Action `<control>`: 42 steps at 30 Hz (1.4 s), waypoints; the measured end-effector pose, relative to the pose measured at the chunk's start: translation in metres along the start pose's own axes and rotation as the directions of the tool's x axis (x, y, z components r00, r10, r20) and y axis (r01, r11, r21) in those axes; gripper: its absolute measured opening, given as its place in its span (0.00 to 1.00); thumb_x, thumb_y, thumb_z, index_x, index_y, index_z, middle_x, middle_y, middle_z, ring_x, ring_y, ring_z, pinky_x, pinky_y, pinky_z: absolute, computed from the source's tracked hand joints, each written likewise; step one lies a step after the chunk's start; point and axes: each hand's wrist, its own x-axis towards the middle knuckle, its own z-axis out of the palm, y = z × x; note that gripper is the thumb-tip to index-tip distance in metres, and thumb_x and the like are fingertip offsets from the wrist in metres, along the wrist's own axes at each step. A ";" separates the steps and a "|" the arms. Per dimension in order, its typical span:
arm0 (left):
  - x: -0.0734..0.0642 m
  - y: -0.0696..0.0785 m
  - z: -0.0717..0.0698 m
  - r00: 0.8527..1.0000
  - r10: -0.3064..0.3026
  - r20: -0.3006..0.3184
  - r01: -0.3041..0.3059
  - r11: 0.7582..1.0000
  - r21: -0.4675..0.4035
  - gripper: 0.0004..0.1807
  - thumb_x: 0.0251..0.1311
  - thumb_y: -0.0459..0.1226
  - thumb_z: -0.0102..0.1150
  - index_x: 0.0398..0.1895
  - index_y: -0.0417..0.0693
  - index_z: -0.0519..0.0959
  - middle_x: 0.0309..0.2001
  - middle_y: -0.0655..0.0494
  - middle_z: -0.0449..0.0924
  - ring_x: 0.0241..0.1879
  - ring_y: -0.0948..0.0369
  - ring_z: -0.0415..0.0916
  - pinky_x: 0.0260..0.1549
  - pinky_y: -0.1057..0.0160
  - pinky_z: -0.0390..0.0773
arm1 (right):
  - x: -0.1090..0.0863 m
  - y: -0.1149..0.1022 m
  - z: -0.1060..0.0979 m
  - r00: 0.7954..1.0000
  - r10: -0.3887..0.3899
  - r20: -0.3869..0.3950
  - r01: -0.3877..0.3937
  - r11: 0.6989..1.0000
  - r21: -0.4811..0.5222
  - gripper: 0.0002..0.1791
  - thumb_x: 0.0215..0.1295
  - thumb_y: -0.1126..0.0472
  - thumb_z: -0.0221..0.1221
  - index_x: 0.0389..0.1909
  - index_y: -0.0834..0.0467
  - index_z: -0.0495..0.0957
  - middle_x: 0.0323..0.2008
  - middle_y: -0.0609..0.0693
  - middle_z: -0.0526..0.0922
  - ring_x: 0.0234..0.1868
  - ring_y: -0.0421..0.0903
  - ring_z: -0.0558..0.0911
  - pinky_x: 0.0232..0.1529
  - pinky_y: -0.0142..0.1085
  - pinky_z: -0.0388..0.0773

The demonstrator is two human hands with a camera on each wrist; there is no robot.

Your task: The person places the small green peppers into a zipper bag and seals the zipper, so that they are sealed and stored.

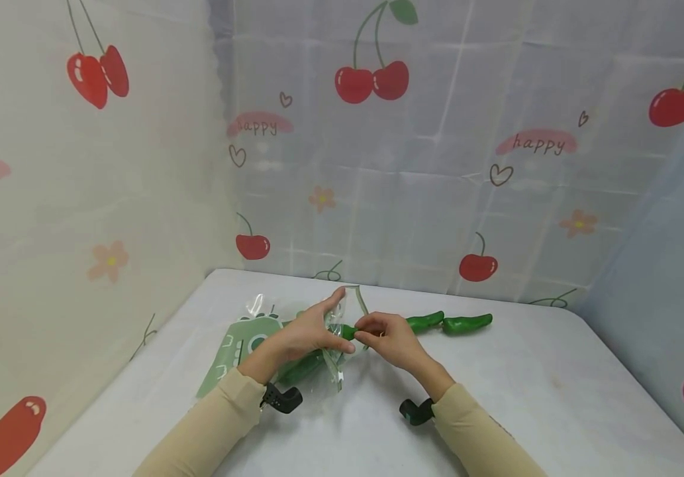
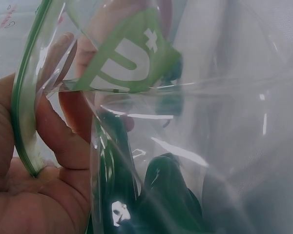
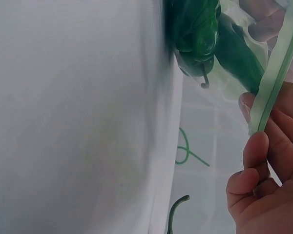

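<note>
A clear zip bag with a green printed panel lies on the left of the table, its mouth towards the right. Several green peppers are inside it. My left hand is at the mouth, thumb and forefinger spread wide apart. In the left wrist view the green zip strip crosses that hand, and some fingers show through the film. With bent fingers, my right hand pinches the end of a green pepper at the mouth. The pepper's other end reaches into the bag; the zip strip partly hides the grip.
Two loose green peppers lie behind my right hand; the nearer one is partly covered by it, the other lies to its right. A white table carries everything. Cherry-print curtains close in the back and sides.
</note>
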 end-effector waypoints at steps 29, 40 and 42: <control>0.002 0.002 0.000 1.000 0.012 0.010 -0.012 1.000 0.005 0.67 0.47 0.37 0.83 0.85 0.63 0.45 0.84 0.64 0.42 0.79 0.53 0.46 0.57 0.53 0.73 | 0.004 -0.008 0.005 0.999 0.013 -0.048 -0.015 0.998 -0.055 0.05 0.64 0.60 0.71 0.33 0.47 0.85 0.34 0.42 0.87 0.32 0.43 0.74 0.31 0.35 0.71; -0.001 0.003 0.001 1.000 0.008 0.023 -0.007 0.999 -0.044 0.69 0.45 0.37 0.84 0.85 0.63 0.46 0.84 0.65 0.41 0.78 0.55 0.46 0.48 0.61 0.75 | 0.002 -0.007 0.000 0.999 0.000 -0.042 -0.003 0.998 -0.067 0.02 0.65 0.57 0.70 0.36 0.50 0.86 0.33 0.42 0.86 0.31 0.43 0.73 0.30 0.34 0.71; -0.001 0.003 0.001 1.000 0.007 0.025 -0.006 0.998 -0.058 0.69 0.45 0.36 0.84 0.85 0.63 0.45 0.84 0.64 0.40 0.76 0.54 0.48 0.43 0.61 0.75 | 0.001 -0.006 -0.003 0.999 -0.008 -0.041 0.006 0.998 -0.063 0.05 0.65 0.56 0.70 0.37 0.52 0.86 0.33 0.42 0.86 0.32 0.43 0.74 0.30 0.34 0.72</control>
